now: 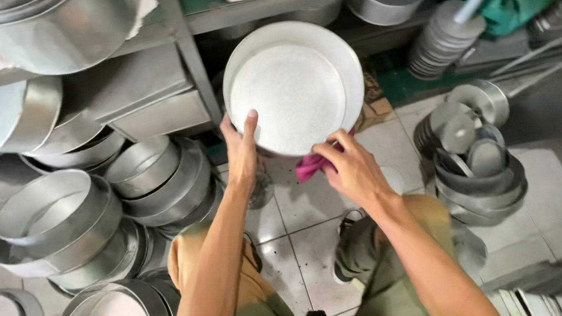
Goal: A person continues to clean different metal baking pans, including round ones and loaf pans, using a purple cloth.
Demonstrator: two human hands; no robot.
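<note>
The left hand (242, 150) grips the lower left rim of a round metal pan (293, 87), held up tilted with its pale inside facing the camera. The right hand (351, 166), just below the pan's lower edge, clasps a pink cloth (311, 166). Stacked pans (81, 227) crowd the left; a smaller stack (479, 172) sits right. Bare tiled floor (307, 229) lies beneath the hands.
</note>
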